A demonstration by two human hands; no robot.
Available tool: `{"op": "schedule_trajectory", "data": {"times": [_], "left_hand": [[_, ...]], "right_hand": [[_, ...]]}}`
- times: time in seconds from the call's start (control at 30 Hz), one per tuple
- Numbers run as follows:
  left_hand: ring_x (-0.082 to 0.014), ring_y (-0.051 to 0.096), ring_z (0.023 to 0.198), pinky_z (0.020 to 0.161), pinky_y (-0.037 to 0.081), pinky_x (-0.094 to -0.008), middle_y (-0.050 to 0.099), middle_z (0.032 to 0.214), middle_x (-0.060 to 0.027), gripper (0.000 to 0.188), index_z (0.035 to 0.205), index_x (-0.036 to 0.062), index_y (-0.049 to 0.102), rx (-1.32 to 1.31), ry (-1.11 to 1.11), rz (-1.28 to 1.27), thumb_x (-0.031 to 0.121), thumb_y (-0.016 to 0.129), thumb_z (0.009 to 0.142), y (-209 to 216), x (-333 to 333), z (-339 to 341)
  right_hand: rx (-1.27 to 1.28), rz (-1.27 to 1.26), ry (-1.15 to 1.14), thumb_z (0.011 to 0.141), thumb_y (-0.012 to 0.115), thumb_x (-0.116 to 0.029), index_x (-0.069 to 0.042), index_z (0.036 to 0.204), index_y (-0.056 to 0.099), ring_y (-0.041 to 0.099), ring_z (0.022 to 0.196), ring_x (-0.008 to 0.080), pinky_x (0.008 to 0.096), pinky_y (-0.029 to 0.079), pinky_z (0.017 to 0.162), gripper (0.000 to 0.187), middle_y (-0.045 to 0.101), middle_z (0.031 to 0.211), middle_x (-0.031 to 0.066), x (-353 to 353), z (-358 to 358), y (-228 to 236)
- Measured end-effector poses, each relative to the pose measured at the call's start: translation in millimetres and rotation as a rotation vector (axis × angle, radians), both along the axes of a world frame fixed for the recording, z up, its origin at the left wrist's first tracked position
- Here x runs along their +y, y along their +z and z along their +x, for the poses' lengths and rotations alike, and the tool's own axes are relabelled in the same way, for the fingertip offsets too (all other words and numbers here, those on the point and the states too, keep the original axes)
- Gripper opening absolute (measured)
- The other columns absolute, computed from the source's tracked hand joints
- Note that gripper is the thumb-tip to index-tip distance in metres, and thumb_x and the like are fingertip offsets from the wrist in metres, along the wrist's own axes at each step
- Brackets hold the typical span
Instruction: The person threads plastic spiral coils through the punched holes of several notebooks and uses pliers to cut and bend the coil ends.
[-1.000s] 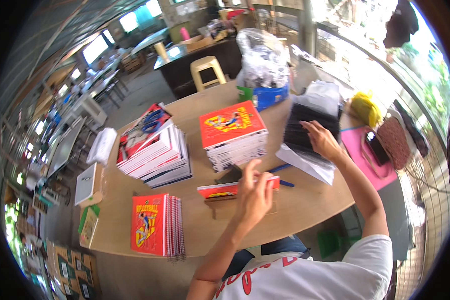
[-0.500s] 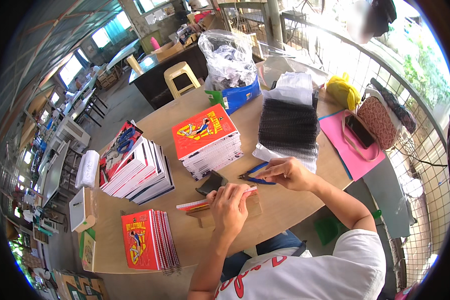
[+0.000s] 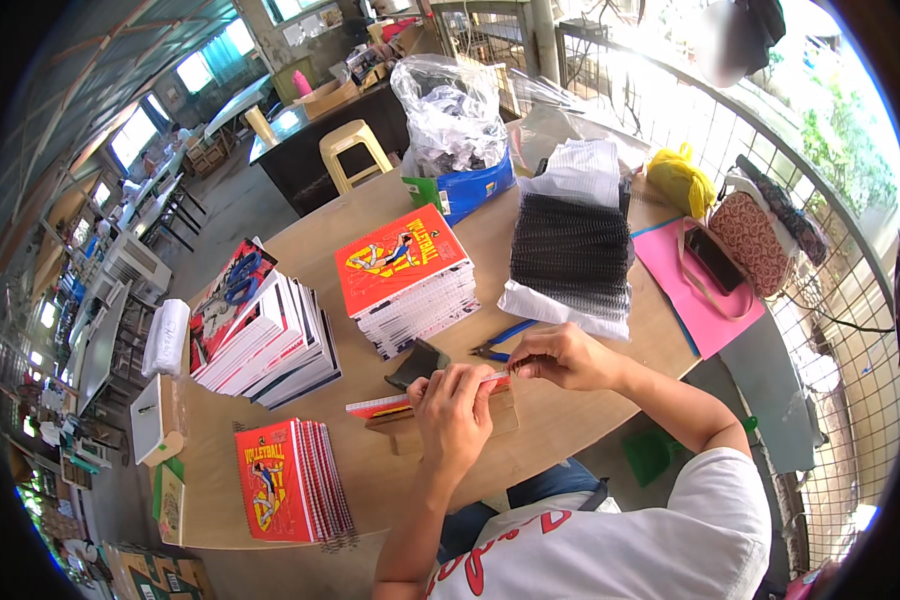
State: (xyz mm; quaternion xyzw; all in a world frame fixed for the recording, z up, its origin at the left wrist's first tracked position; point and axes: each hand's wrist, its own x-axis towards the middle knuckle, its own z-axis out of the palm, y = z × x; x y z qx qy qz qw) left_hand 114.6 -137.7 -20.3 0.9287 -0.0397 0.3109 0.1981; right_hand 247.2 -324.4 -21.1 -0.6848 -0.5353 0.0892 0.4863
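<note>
My left hand (image 3: 453, 412) is closed on a red-covered notebook (image 3: 378, 408), fingers over its upper edge. A row of holes seems to run along that edge. Beneath the notebook is a brown board or stand (image 3: 503, 418). My right hand (image 3: 567, 357) is pinched at the right end of the same edge; whatever its fingertips hold is too small to make out. Just beyond the right fingers lie blue-handled pliers (image 3: 505, 340), partly hidden by the hand. A bent dark grey piece (image 3: 417, 364) sits behind the left hand.
An orange notebook stack (image 3: 405, 262) stands behind my hands. Spiral-bound notebooks (image 3: 275, 480) and a leaning stack (image 3: 270, 340) topped with blue scissors (image 3: 242, 277) are leftward. Black binding coils (image 3: 572, 245) lie on white wrapping. A pink folder (image 3: 690, 285) bears a phone (image 3: 715, 262).
My right hand has come left and slightly down, from beside the pliers to the right end of the notebook's edge. The left hand keeps its hold. The whole view has shifted slightly.
</note>
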Motion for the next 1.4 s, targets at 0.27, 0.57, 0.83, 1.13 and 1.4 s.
{"op": "schedule_trajectory", "data": {"times": [0.27,0.57,0.83,1.13,1.4], "left_hand": [[-0.0225,0.063,0.086,0.083,0.039,-0.039,0.065,0.091,-0.0018,0.01,0.099,0.0133,0.066,-0.009,0.013,-0.002,0.019,0.071,0.092,-2.8,0.7,0.7],[-0.0261,0.063,0.088,0.087,0.043,-0.0422,0.063,0.092,-0.0044,0.012,0.099,0.0118,0.066,-0.052,0.011,-0.027,0.018,0.072,0.091,-2.3,0.7,-1.0],[-0.0264,0.063,0.086,0.081,0.046,-0.0421,0.061,0.09,-0.005,0.009,0.095,0.0109,0.066,-0.069,-0.045,-0.06,0.014,0.073,0.09,-8.3,2.4,-0.8],[-0.0244,0.061,0.085,0.078,0.043,-0.0413,0.06,0.094,-0.0028,0.015,0.099,0.0164,0.067,-0.084,-0.079,-0.082,0.023,0.074,0.088,-17.2,3.6,-8.5],[-0.0179,0.059,0.087,0.082,0.035,-0.038,0.062,0.095,0.0069,0.013,0.088,0.0182,0.071,-0.017,-0.032,0.0,0.031,0.075,0.087,-1.2,-8.2,-9.6]], "right_hand": [[-0.137,-0.012,-0.045,0.089,0.075,-0.008,0.001,0.105,0.068,0.068,0.081,0.0327,0.0402,0.054,0.07,0.019,0.068,0.092,0.0137,1.7,-9.7,14.5],[-0.159,-0.042,-0.07,0.086,0.078,-0.013,-0.003,0.111,0.065,0.067,0.089,0.0359,0.0419,0.056,0.074,0.03,0.065,0.101,0.0146,3.0,-9.3,13.0],[-0.491,-0.057,-0.149,0.085,0.074,-0.015,-0.007,0.104,0.068,0.064,0.093,0.0327,0.0423,0.054,0.076,0.021,0.064,0.106,0.0079,11.3,-19.8,7.0],[-0.156,-0.055,-0.077,0.094,0.071,-0.029,-0.006,0.11,0.073,0.062,0.104,0.0354,0.0462,0.05,0.091,0.028,0.066,0.106,0.0129,14.7,-11.8,18.7],[-0.257,-0.645,0.104,0.091,0.066,-0.057,0.006,0.132,0.051,0.061,0.108,0.048,0.0508,0.051,0.095,0.077,0.057,0.121,0.0343,146.0,36.0,-34.7]]}}
